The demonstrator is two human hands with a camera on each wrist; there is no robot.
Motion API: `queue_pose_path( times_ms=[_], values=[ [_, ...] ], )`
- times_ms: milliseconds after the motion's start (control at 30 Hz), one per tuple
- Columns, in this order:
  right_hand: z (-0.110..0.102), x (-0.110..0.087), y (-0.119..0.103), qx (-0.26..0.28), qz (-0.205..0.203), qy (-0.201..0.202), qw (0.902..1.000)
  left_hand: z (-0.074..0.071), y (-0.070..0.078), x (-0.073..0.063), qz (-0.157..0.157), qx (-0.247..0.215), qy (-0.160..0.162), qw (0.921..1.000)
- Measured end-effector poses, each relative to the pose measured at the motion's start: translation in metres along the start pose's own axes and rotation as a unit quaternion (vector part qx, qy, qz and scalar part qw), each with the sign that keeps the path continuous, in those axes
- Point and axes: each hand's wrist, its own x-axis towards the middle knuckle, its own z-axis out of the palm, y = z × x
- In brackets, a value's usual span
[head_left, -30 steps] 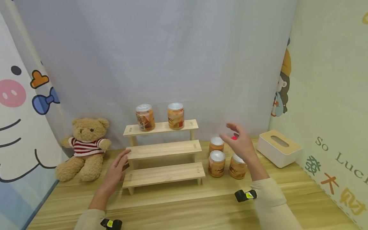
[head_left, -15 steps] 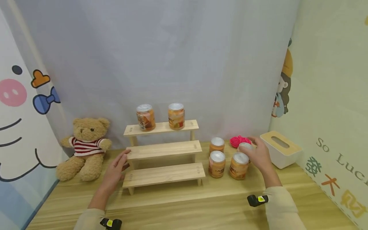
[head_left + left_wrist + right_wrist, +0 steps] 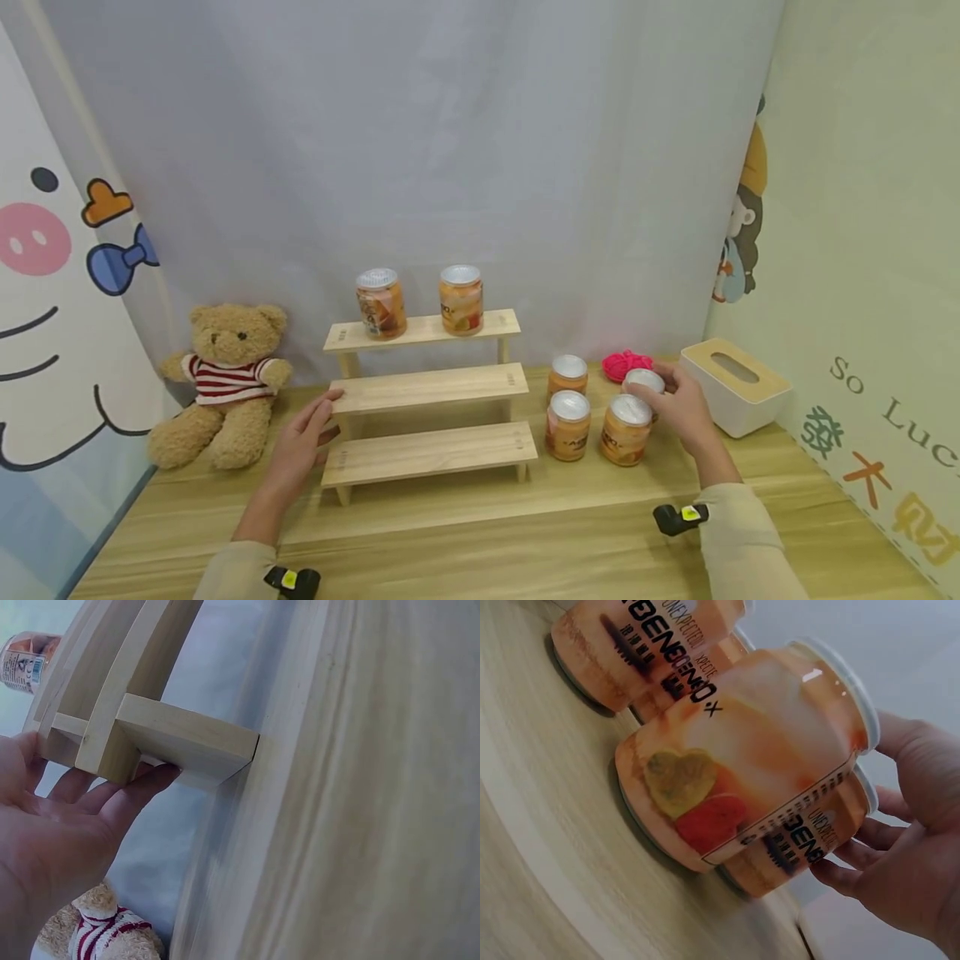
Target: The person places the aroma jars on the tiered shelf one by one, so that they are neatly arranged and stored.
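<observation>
At the left end of a three-tier wooden display stand (image 3: 435, 450), my left hand (image 3: 296, 446) holds the edge, fingers at the middle tier and thumb lower down, as the left wrist view also shows. My right hand (image 3: 682, 408) has its thumb and fingers around the silver lid of a fruit jar (image 3: 643, 382), the rear right one of a group standing on the table. In the right wrist view, a nearer fruit jar (image 3: 742, 757) partly hides the gripped one. Three more jars stand close by: front right (image 3: 626, 433), front left (image 3: 567, 429) and rear left (image 3: 567, 379).
Two similar jars, left (image 3: 381, 308) and right (image 3: 461, 304), stand on the top tier. Behind the gripped jar lies pink yarn (image 3: 626, 364). A tissue box (image 3: 738, 387) is just right of my right hand. A teddy bear (image 3: 232, 383) sits at the left on the wooden table (image 3: 465, 558).
My right hand has moved right and down from above the jars to the rear right jar and closed round its lid. The pink yarn came into view. My left hand stays at the stand.
</observation>
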Motion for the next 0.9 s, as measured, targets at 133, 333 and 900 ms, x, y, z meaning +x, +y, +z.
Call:
queue_pose_path(
  times_ms=[133,333,900],
  values=[
    [-0.001,0.003,0.005,-0.003,0.009,-0.008,0.9999,0.000,0.002,0.000,-0.007,0.000,0.002,1.0000],
    [-0.005,0.003,0.013,-0.012,0.002,-0.008,0.9999,0.000,0.003,0.001,-0.013,-0.006,0.007,0.9999],
    [-0.001,0.012,0.038,0.004,-0.050,-0.013,0.9987,0.001,0.001,0.001,-0.007,-0.010,0.007,0.9999]
  ],
)
